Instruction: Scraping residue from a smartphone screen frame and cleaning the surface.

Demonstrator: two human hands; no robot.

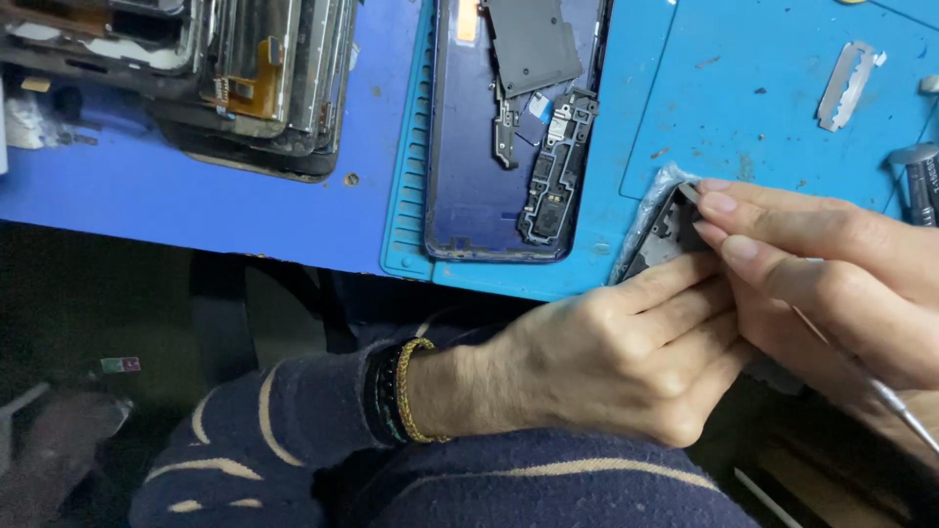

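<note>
1. Right now both hands are on a dark phone part (673,235), a flat blackish frame w/ a crinkly clear film round its upper edge, held just off the near edge of the blue mat (743,108).
2. Left hand (626,357): fingers together, clamped along the part's lower side, thumb hidden under.
3. Right hand (831,264): fingertips pressed close on the part's top corner; a thin metal tool (905,411) runs back under the palm. Looks like a prying or peeling step, I'd judge; tip itself hidden.
4. Next move prob. calls for a steady left-hand grip and light, shallow force at the corner, as the plastic looks thin and the film floppy.
5. Further out: an open phone shell (509,127), glossy dark blue inside, w/ matte black boards and a grey plate.
6. A bare razor blade (847,85), dull silver, lies up right on the mat.
7. Far left, a stack of stripped phone frames (196,68), shiny edges, orange flex.
</note>
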